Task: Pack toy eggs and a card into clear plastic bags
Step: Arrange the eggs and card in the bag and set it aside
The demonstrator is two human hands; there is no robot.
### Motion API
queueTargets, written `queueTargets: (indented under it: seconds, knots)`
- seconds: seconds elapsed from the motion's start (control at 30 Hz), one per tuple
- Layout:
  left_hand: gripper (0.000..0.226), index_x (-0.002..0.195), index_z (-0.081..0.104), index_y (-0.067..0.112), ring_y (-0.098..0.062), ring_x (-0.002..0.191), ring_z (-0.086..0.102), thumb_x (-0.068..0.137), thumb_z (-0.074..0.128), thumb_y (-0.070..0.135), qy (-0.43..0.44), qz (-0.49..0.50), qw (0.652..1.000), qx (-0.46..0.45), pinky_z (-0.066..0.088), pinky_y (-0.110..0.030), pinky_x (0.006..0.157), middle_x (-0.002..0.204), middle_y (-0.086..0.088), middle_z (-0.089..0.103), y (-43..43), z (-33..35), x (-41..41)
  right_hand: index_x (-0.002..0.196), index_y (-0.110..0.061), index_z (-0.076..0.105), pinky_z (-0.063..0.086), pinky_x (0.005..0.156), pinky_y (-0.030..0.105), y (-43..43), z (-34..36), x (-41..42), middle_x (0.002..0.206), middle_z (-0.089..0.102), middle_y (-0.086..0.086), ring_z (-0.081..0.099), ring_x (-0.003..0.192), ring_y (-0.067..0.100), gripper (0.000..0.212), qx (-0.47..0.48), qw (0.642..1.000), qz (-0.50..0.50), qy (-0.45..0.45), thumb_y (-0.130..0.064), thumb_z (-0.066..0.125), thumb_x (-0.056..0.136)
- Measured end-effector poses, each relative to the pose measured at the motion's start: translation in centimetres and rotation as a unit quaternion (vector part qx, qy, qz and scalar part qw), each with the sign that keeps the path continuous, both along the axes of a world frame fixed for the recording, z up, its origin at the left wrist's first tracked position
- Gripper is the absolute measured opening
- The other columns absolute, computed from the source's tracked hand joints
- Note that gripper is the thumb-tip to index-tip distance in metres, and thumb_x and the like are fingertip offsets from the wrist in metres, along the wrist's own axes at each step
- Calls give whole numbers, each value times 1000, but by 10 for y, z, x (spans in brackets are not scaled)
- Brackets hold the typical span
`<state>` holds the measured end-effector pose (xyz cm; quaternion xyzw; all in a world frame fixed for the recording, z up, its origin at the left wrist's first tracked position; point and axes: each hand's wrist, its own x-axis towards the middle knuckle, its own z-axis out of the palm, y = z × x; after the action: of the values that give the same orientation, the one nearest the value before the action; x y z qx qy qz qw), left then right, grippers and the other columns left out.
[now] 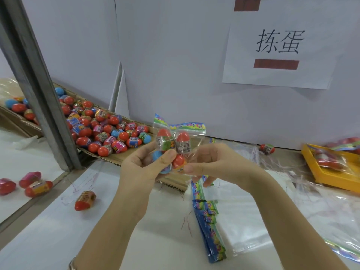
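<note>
Left hand (148, 166) fingers (150, 151) curled round toy eggs (183, 137) through clear bag (197, 142), steadying load; right hand (218, 164) pinches bag edge, likely settling eggs below card (188, 126)

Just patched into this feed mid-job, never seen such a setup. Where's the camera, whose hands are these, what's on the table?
No machine here: one camera sits on a person's head, looking forward and down at their bare hands. The left hand and right hand together grip a clear bag holding four toy eggs, with a printed card across its top. On the white table, a cardboard tray at left holds loose eggs, a row of printed cards lies below the hands, empty clear bags lie at right, and a yellow tray holds filled bags.
</note>
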<state>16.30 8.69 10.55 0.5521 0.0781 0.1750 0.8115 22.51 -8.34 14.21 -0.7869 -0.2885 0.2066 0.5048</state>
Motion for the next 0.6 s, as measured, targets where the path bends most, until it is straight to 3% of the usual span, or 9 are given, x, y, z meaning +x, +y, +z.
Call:
queueTargets:
  seconds: [0.13,0.23,0.3,0.43,0.6]
  knots:
    - [59,103,71,12,-16,79,73,48,80,32,-29,-44,997,-63,60,-25,65,93,-7,76,0,3,-1,86,-24,76,56,58,26,5,-4,0,84,75,1,67,69,17,32,50,999,-6,6,-47,77,63]
    - [41,101,74,4,-21,88,71,68,71,28,-45,-89,983,-155,61,-28,70,106,-15,70,3,6,-1,87,-21,77,54,55,25,3,-1,1,93,68,23,63,69,23,32,104,994,-18,34,-44,80,65]
    - [32,94,77,7,-20,84,73,68,70,25,-50,-83,988,-121,60,-27,66,100,-14,73,3,6,-1,91,-17,76,55,57,28,0,0,3,98,66,28,63,69,21,35,96,995,-25,32,-40,82,67]
    - [18,78,80,18,-15,73,73,66,67,18,-54,-51,995,-61,58,-23,59,84,-7,76,-2,4,-2,100,-25,70,58,60,31,0,0,1,93,74,6,68,74,16,33,66,998,-21,8,-35,75,69]
    - [24,75,80,21,-13,74,72,52,77,27,-57,-20,998,-32,57,-22,61,83,-4,76,0,2,-1,101,-27,67,56,56,30,8,-3,-2,83,74,-6,68,70,10,25,57,997,-40,-14,-37,75,79]
